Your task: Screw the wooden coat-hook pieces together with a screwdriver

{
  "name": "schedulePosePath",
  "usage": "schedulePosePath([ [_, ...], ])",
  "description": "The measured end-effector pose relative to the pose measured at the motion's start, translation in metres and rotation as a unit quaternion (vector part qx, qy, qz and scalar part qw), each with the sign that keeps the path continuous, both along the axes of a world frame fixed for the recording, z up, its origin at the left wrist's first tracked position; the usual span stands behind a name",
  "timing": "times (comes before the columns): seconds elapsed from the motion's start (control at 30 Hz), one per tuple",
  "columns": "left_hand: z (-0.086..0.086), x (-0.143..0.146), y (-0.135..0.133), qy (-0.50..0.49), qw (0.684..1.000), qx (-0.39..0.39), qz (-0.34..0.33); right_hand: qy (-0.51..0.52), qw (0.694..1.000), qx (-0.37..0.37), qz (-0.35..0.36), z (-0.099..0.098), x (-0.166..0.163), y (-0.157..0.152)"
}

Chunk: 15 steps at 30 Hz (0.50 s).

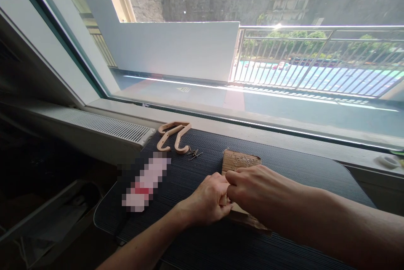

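Observation:
A rough wooden board [237, 161] lies on the dark table, its far end dotted with small holes or specks. My left hand [208, 198] is closed at the board's left side, its fingers around a pale wooden piece [223, 199] that shows only in part. My right hand [249, 188] reaches over the board from the right with curled fingers, right against the left hand. What the right fingers hold is hidden. Beyond my left hand lie pale wooden hook-shaped pieces [181, 137] with small holes. Several loose screws or nails [194, 153] are beside them.
The black table [151, 228] has rounded corners and meets the window sill [217, 129]. A blurred-out pink and white object [148, 183] lies at left. A white radiator [104, 125] borders the table's left. A roll of tape [389, 161] is on the sill at right.

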<state>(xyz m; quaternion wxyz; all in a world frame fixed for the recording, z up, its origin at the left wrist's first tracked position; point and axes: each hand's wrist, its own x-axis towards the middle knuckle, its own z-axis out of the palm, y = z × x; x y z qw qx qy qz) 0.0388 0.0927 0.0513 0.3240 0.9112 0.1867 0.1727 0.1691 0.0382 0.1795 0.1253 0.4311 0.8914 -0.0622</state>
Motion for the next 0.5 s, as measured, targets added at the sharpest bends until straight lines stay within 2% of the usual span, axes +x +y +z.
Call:
schedulePosePath([
  [0.1,0.002,0.000,0.000,-0.007,1.000,-0.003,0.004,-0.001,1.000,-0.019,-0.009,-0.001,0.000,0.001],
  [0.2,0.006,0.000,0.000,-0.009,1.000,-0.009,-0.001,-0.030,0.998,-0.051,-0.029,0.006,-0.002,0.001],
  [0.37,0.007,-0.001,-0.001,0.000,1.000,-0.003,-0.001,-0.024,0.998,-0.054,-0.036,0.019,-0.006,0.000],
  [0.5,0.006,0.000,-0.001,0.003,1.000,0.002,0.003,-0.033,0.998,-0.043,-0.023,0.015,-0.005,-0.001],
])
